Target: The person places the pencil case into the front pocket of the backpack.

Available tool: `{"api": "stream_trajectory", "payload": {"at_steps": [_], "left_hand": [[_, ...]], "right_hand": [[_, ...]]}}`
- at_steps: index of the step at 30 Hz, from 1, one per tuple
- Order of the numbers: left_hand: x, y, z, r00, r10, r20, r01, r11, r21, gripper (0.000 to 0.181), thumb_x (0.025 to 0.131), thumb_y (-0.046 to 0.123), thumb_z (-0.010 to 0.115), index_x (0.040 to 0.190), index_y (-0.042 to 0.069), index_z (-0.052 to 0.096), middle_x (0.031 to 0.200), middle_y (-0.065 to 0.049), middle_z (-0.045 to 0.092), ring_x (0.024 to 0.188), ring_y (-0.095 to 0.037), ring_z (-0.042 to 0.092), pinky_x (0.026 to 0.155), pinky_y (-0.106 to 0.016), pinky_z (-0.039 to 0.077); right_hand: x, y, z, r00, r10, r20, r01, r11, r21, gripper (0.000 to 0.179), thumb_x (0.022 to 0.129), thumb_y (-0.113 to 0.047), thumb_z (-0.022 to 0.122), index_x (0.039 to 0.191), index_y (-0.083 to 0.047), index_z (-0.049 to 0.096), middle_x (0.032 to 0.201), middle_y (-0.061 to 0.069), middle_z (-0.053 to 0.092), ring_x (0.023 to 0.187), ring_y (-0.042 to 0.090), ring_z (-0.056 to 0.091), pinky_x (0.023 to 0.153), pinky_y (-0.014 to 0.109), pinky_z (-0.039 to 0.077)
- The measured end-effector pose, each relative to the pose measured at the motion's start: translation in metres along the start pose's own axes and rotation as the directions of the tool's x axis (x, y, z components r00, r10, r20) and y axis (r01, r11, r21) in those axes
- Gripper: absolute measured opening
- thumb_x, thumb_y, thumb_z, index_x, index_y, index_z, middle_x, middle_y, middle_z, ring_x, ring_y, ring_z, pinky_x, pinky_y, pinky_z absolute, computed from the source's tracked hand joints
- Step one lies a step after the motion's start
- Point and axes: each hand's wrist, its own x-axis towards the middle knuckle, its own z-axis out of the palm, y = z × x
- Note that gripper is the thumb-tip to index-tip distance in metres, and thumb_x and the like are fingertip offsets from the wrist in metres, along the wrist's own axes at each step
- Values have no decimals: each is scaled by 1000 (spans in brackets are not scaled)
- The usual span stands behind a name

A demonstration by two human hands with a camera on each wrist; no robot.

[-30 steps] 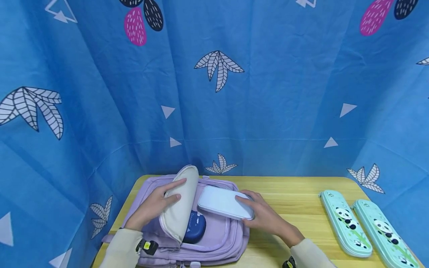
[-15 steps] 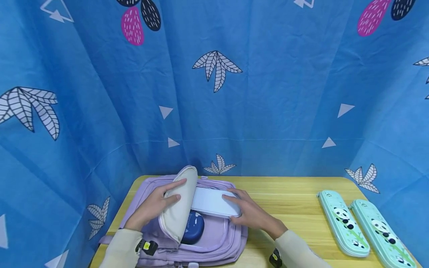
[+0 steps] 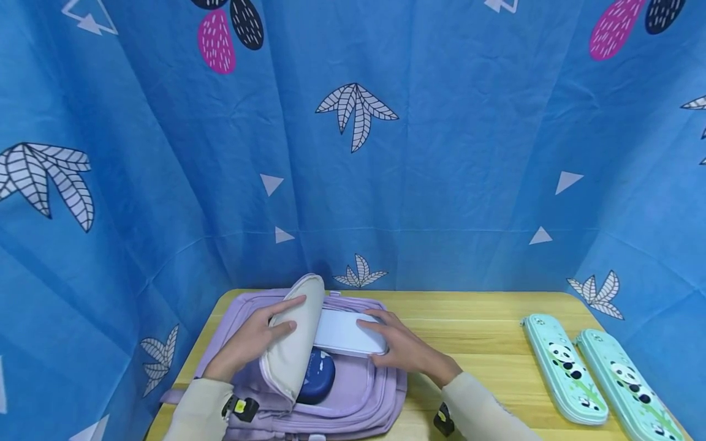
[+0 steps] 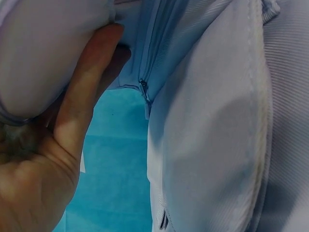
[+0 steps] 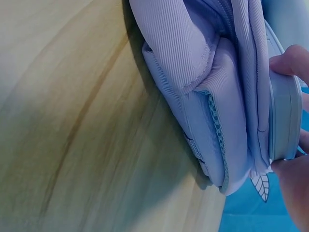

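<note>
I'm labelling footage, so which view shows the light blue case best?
Head: it shows the broad top of the light blue case. Right wrist shows mainly its end, gripped by the right hand; left wrist doesn't clearly show it.

No text can be read with certainty. On the purple bag (image 3: 386,401), left side of the table (image 3: 469,318), the dark blue case (image 3: 320,378) carries a short line of pale lettering, too small and blurred to make out. On the right, two mint-green panda cases (image 3: 565,370) each bear a small round mark at the far end; any wording within these marks is illegible.
</note>
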Motion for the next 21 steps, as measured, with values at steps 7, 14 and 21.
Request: {"api": "stream_trajectory", "payload": {"at_steps": [7,14,21], "left_hand": [[1,0,0,1000,2,0,-2,1000,6,54,108,15,65,161,19,56,173,-8,44,165,-38,29,132,-63,24],[0,1,0,1000,2,0,-2,1000,1,54,108,14,65,161,19,56,173,-9,43,164,-38,29,132,-63,25],[0,2,2,1000,-6,-4,6,1000,4,54,108,13,65,161,19,56,173,-10,43,164,-38,29,131,-62,26]], "right_hand": [[5,-3,-1,1000,-7,17,6,1000,22,81,85,-19,84,160,-5,55,171,20,40,156,45,40,121,67,43],[8,-4,-1,999,-16,31,16,1000,6,80,87,-19,83,160,-6,55,171,19,40,157,43,40,122,65,42],[12,-3,1,999,-20,43,20,1000,0,81,85,-18,82,160,-5,54,171,20,39,158,42,39,124,64,41]]}}
